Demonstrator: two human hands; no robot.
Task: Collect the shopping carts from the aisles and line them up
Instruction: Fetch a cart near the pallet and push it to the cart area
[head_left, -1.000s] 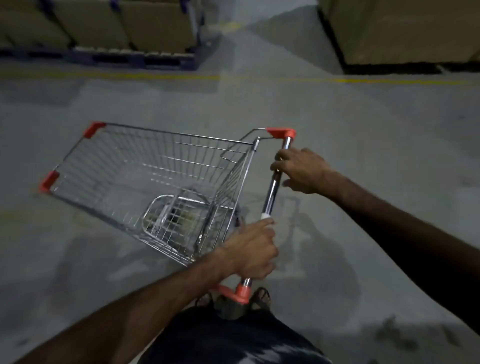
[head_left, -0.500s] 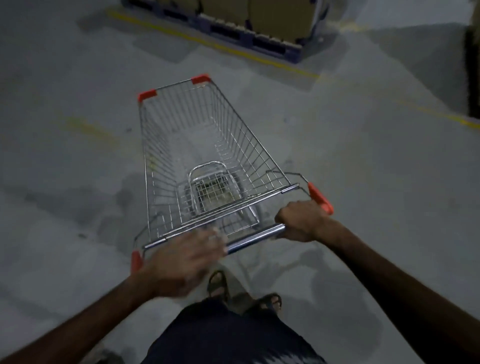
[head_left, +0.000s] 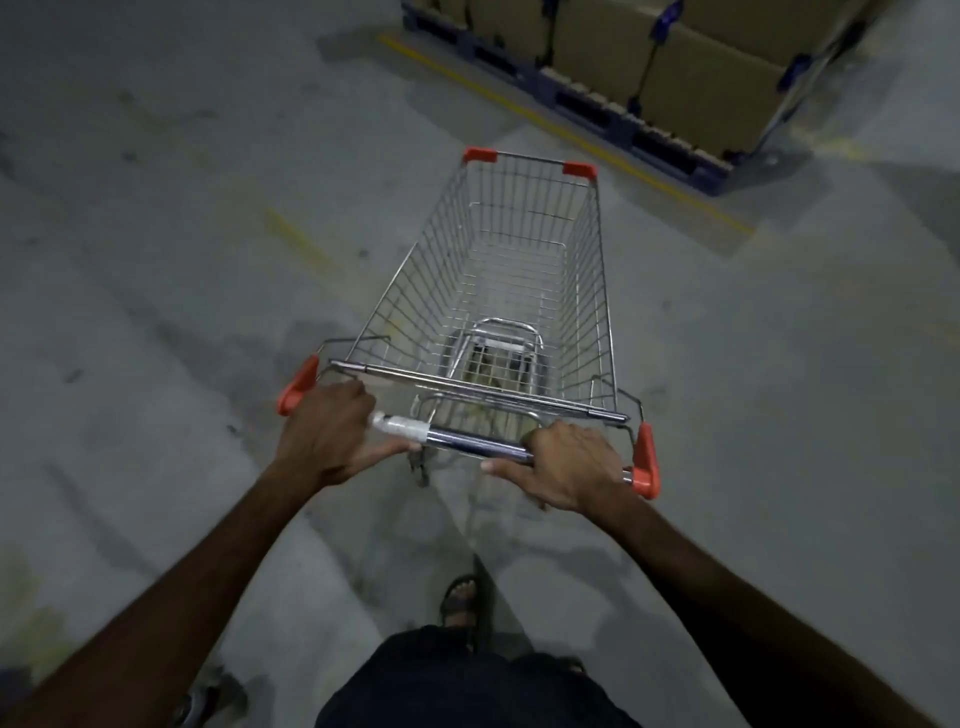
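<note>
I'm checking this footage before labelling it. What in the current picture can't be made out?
- Silver wire shopping cart: its wheels, hidden under the basket in the head view.
- Brown cardboard boxes on the blue pallet: tops cut off by the upper edge.
- Left hand and right hand: fingertips hidden, curled round the chrome handle bar.

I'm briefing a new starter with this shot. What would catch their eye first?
The empty wire shopping cart in mid-frame, with orange corner caps. Left hand and right hand grip its handle bar. Cardboard boxes on a blue pallet stand top right.
</note>
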